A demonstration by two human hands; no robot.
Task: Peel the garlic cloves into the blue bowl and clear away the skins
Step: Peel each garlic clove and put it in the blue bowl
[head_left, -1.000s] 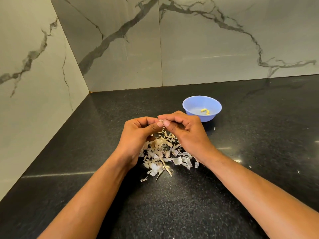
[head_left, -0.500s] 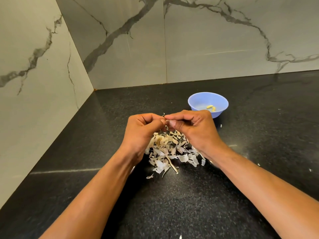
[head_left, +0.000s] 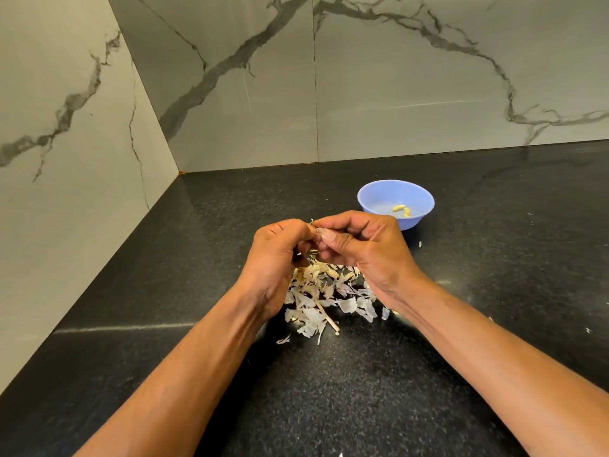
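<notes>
Both hands were up over the skin pile (head_left: 324,300), left hand (head_left: 275,255) and right hand (head_left: 365,249) each with a pinching grip on one garlic clove (head_left: 317,233) between the fingertips. The blue bowl (head_left: 379,196) sat just behind on the black worktop (head_left: 211,232) with two peeled cloves (head_left: 402,210) in it

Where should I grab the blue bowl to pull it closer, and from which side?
Probably by the near rim of the bowl, from your side with the right hand, which is just in front of it. The bowl stands upright with an open, flared rim; thumb inside, fingers outside should work. The cloves lie toward the far right, clear of that grip.
</notes>
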